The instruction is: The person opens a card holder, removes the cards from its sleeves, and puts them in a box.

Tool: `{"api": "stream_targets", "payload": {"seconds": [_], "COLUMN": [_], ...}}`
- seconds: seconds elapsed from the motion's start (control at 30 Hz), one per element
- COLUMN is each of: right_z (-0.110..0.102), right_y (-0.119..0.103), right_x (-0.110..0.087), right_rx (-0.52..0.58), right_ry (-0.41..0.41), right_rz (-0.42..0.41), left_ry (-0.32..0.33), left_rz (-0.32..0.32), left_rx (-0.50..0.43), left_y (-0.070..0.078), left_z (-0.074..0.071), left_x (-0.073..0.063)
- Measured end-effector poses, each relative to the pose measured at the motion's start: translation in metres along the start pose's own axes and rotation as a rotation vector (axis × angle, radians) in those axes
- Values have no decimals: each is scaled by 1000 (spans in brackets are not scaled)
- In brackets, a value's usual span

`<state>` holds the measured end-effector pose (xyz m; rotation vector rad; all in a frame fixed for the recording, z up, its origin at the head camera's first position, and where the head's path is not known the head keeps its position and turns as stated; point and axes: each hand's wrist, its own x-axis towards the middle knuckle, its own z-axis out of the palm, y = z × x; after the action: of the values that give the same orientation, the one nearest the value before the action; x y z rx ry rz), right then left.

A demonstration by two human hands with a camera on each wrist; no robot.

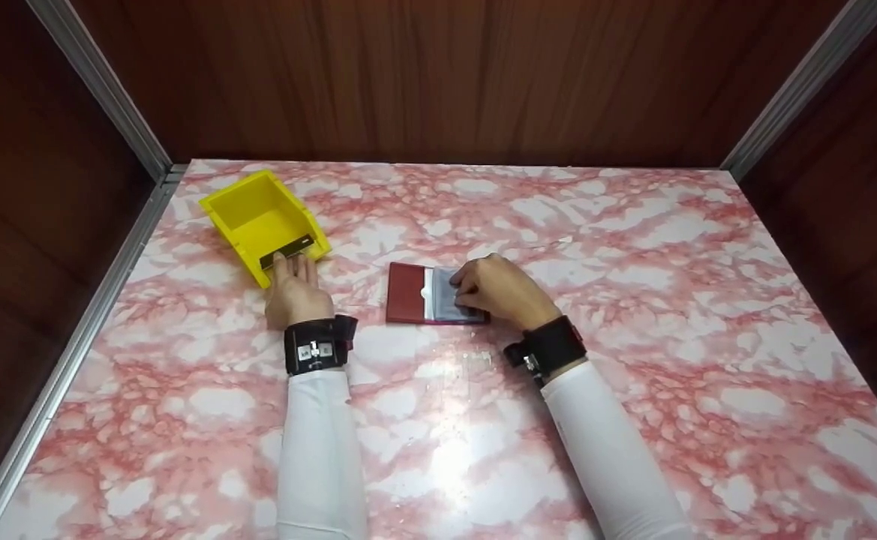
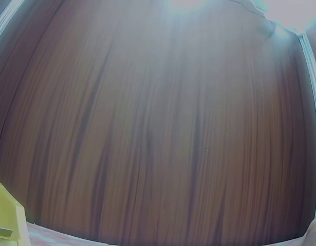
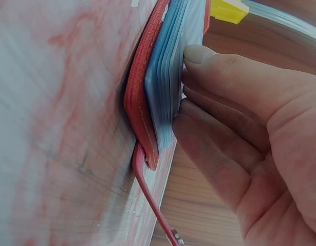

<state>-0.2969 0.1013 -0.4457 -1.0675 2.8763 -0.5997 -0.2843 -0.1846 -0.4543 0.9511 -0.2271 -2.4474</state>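
Note:
A dark red card holder lies open on the table, with several clear plastic sleeves on its right side. My right hand pinches the outermost sleeve; in the right wrist view its thumb lies on that sleeve and the fingers are at its edge. A strap with a metal snap hangs from the holder there. My left hand reaches over the front lip of a yellow bin. Its fingertips meet a flat black piece, perhaps a card, in the bin; whether they grip it is unclear.
The table has a red and white marbled top. Dark wood-grain panels enclose it at the back and both sides, with metal rails at the corners. In the left wrist view, mostly the back panel shows.

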Motion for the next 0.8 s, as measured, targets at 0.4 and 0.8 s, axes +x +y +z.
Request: {"api": "stream_targets", "payload": {"seconds": [0.4, 0.8], "right_z": [0, 2], "right_y": [-1, 0], "right_x": [0, 1], "right_rx": [-7, -28], "right_ry": [11, 24], "right_rz": [18, -2], "left_ry": [46, 7], "left_rz": [28, 2], "left_rx": [6, 26], "left_y": [-2, -2], "left_z": [-2, -4], "left_x": [0, -3]}}
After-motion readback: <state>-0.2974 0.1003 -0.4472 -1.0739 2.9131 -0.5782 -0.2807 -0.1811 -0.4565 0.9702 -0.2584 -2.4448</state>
